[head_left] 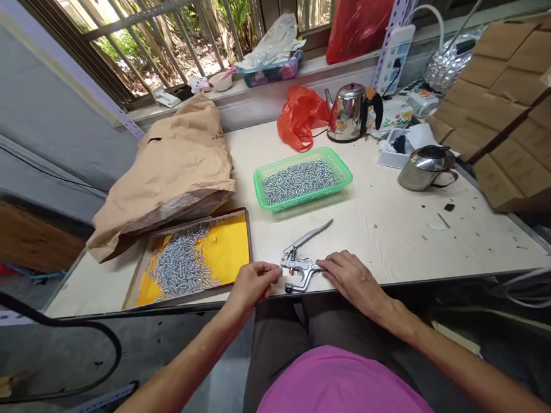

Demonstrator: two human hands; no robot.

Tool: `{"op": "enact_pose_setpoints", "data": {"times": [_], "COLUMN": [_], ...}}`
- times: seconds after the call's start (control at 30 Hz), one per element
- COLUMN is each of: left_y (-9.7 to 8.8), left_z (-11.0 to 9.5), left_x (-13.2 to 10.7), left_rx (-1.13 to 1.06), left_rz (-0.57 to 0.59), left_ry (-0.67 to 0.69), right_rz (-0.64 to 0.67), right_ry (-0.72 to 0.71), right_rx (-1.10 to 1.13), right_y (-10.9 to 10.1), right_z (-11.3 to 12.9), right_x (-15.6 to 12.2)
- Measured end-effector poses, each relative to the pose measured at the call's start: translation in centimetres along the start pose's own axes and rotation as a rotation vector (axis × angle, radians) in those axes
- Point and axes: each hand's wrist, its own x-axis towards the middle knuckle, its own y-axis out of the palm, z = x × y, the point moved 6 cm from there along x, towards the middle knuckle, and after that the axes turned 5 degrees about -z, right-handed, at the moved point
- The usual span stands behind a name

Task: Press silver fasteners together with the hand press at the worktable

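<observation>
Snap-fastener pliers (pixel 301 268) lie at the table's front edge, their upper handle raised and the jaws apart. My right hand (pixel 352 280) rests over the lower handle at the right, fingers closed on it. At the left of the jaws, my left hand (pixel 257 281) is closed in a pinch; what sits between its fingertips is too small to make out. Left of that hand is a shallow tray (pixel 233 241) with a yellow lining, holding a heap of small metal pins (pixel 179 265). A green plastic basket (pixel 303 200) of similar metal pieces (pixel 302 179) stands behind the pliers.
A large brown paper bag (pixel 171 157) leans over the tray's back edge. Behind the basket are a red plastic bag (pixel 300 118) and a steel kettle (pixel 351 114). A small steel pot (pixel 425 169) and stacked cardboard (pixel 511 111) stand at the right.
</observation>
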Motion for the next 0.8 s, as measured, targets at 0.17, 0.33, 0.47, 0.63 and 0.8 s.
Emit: {"op": "enact_pose_setpoints", "data": {"times": [0.17,0.33,0.47,0.63,0.8], "left_y": [1.8,2.0,2.2,2.1,2.1], "left_z": [1.2,2.0,2.0,2.0,1.7], "left_x": [1.2,1.4,1.6,1.9,1.8], "left_rx": [0.008,0.074,0.129,0.239,0.245], "left_rz": [0.055,0.092,0.132,0.186,0.19], "left_ry": [-0.07,-0.139,-0.157,-0.219,-0.217], "right_rz": [0.037,0.074,0.084,0.155,0.256], "right_ry": [0.016,0.028,0.03,0.012,-0.096], "right_rx": [-0.038,-0.038,-0.044,0.029,-0.009], "right_y": [-0.1,-0.1,0.1,-0.7,-1.7], "right_z": [0.0,-0.2,-0.1,-0.3,-2.2], "right_x": [0.2,0.3,0.3,0.9,3.7]}}
